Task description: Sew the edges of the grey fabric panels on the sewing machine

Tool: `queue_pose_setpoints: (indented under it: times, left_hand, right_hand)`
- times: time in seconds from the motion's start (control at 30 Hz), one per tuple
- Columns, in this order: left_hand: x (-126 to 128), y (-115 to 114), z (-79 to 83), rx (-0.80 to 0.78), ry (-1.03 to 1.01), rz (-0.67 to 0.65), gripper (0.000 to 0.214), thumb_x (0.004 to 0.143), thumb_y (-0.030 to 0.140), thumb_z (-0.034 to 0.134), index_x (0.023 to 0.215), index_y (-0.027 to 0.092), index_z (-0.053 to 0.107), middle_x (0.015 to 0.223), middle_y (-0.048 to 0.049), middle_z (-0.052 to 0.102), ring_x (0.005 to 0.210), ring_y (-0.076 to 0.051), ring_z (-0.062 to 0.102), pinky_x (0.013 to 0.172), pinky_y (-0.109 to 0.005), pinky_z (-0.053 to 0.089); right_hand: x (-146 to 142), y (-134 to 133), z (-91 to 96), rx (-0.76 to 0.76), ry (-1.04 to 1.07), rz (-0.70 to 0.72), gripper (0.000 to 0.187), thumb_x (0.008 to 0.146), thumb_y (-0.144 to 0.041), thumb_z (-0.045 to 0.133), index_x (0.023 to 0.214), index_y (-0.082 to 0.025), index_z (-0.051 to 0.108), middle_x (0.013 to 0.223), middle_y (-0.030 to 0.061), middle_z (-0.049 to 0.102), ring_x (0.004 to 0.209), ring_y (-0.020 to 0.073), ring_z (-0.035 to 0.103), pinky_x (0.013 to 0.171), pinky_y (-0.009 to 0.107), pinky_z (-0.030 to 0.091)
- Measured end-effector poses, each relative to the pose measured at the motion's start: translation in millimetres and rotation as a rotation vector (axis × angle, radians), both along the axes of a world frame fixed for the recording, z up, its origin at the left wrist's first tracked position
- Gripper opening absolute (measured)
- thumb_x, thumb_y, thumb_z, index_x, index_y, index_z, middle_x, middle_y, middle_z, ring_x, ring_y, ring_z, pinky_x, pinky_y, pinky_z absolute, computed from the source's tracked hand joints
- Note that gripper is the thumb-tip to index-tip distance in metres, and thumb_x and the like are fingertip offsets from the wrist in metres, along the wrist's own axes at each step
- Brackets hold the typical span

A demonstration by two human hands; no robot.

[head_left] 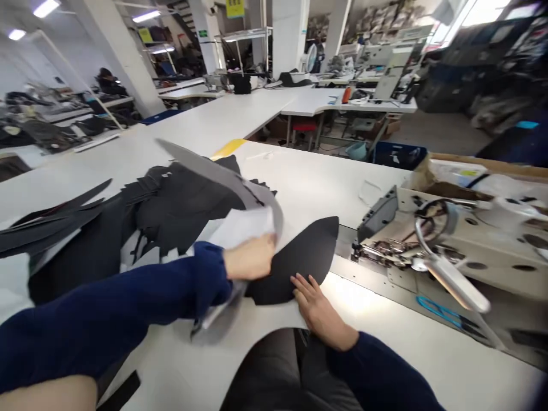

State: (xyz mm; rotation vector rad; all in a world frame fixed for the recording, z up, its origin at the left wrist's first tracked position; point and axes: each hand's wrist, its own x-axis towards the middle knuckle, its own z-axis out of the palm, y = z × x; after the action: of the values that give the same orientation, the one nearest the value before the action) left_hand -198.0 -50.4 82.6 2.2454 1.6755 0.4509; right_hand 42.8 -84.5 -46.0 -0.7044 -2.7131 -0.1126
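The dark panel [306,251] lies by the near edge of the surface [385,325], long axis slanting away rightward; the right hand [319,311] rests flat on its near rim, fingers extended; the left hand [252,260], clenched on a blurred grey piece [214,173], overlaps its left end.

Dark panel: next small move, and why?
Probably lift the left hand and the grey piece clear, keeping the right hand on the dark panel. The left hand, seemingly closed on the blurred grey piece, covers the panel's left end in this view, while the right hand's fingers rest on its near edge.
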Motion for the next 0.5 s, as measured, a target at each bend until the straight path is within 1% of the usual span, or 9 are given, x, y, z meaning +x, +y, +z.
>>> queue_pose_setpoints:
  times: [0.03,0.07,0.13,0.17,0.23,0.3,0.37,0.43,0.5]
  left_hand:
    - [26.2,-4.8,-15.8,-0.066,-0.01,-0.094,0.026,0.071,0.035,0.065,0.054,0.019,0.055,0.07,-0.0108,0.06,0.068,-0.023,0.055,0.069,-0.034,0.045]
    - [47.8,-7.9,-28.6,-0.152,-0.013,-0.195,0.028,0.071,0.037,0.066,0.053,0.019,0.055,0.069,-0.0096,0.06,0.064,-0.021,0.054,0.067,-0.033,0.045]
    - [76.4,-5.6,-45.3,-0.264,-0.013,-0.327,0.034,0.079,0.046,0.058,0.059,0.019,0.06,0.073,-0.009,0.06,0.066,-0.021,0.054,0.067,-0.033,0.044]
    - [84.5,0.2,-50.3,-0.261,-0.013,-0.342,0.039,0.084,0.05,0.05,0.066,0.019,0.063,0.081,-0.01,0.06,0.073,-0.022,0.055,0.07,-0.034,0.044]
    - [93.3,16.9,-57.7,-0.146,-0.004,-0.268,0.046,0.089,0.055,0.04,0.088,0.019,0.068,0.102,-0.0124,0.058,0.094,-0.027,0.054,0.083,-0.037,0.043]
    - [98.7,31.5,-66.7,-0.022,0.029,-0.162,0.045,0.086,0.055,0.046,0.11,0.02,0.063,0.12,-0.0129,0.051,0.108,-0.03,0.046,0.093,-0.041,0.038]
    - [104.7,34.9,-79.0,0.033,0.078,-0.085,0.048,0.084,0.049,0.053,0.123,0.022,0.057,0.12,-0.0122,0.049,0.109,-0.03,0.044,0.096,-0.043,0.036]
    - [110.0,26.6,-91.9,0.044,0.109,-0.044,0.048,0.084,0.043,0.052,0.127,0.023,0.054,0.112,-0.0118,0.053,0.104,-0.029,0.047,0.092,-0.042,0.038]
    - [112.0,15.3,-101.5,0.012,0.085,-0.031,0.047,0.085,0.037,0.048,0.129,0.023,0.053,0.104,-0.011,0.058,0.096,-0.028,0.053,0.085,-0.04,0.041]
  right_hand:
    - [7.3,-14.3,-1.8,-0.052,0.028,-0.02,0.033,0.084,-0.001,0.037,0.105,-0.009,0.061,0.127,0.0173,0.057,0.128,0.028,0.044,0.103,0.053,0.04]
    - [11.7,-25.7,-3.1,-0.099,0.064,-0.037,0.033,0.084,-0.002,0.037,0.105,-0.01,0.061,0.123,0.0157,0.059,0.126,0.0268,0.045,0.104,0.054,0.039]
    - [15.6,-38.7,-6.0,-0.155,0.146,-0.052,0.031,0.085,-0.006,0.039,0.105,-0.014,0.062,0.11,0.0121,0.065,0.118,0.0243,0.052,0.104,0.052,0.04]
    - [16.6,-40.8,-7.8,-0.168,0.179,-0.053,0.029,0.085,-0.008,0.041,0.103,-0.016,0.063,0.104,0.01,0.066,0.112,0.023,0.055,0.103,0.05,0.041]
    - [18.6,-38.0,-11.7,-0.169,0.208,-0.051,0.025,0.085,-0.01,0.044,0.092,-0.021,0.066,0.093,0.0058,0.067,0.099,0.021,0.058,0.099,0.046,0.045]
    - [20.9,-29.9,-15.4,-0.162,0.205,-0.072,0.022,0.083,-0.011,0.048,0.081,-0.023,0.066,0.085,0.0038,0.067,0.093,0.0212,0.058,0.098,0.047,0.045]
    - [22.2,-22.7,-18.3,-0.15,0.214,-0.1,0.021,0.083,-0.014,0.048,0.081,-0.023,0.067,0.085,0.0037,0.066,0.099,0.0237,0.056,0.103,0.054,0.038]
    - [21.3,-22.3,-20.4,-0.137,0.224,-0.122,0.022,0.086,-0.017,0.047,0.09,-0.024,0.067,0.093,0.0044,0.066,0.109,0.0262,0.052,0.108,0.061,0.027]
    - [18.2,-30.4,-22.3,-0.111,0.227,-0.126,0.024,0.087,-0.017,0.046,0.097,-0.026,0.066,0.096,0.0038,0.065,0.113,0.0272,0.05,0.11,0.065,0.02]
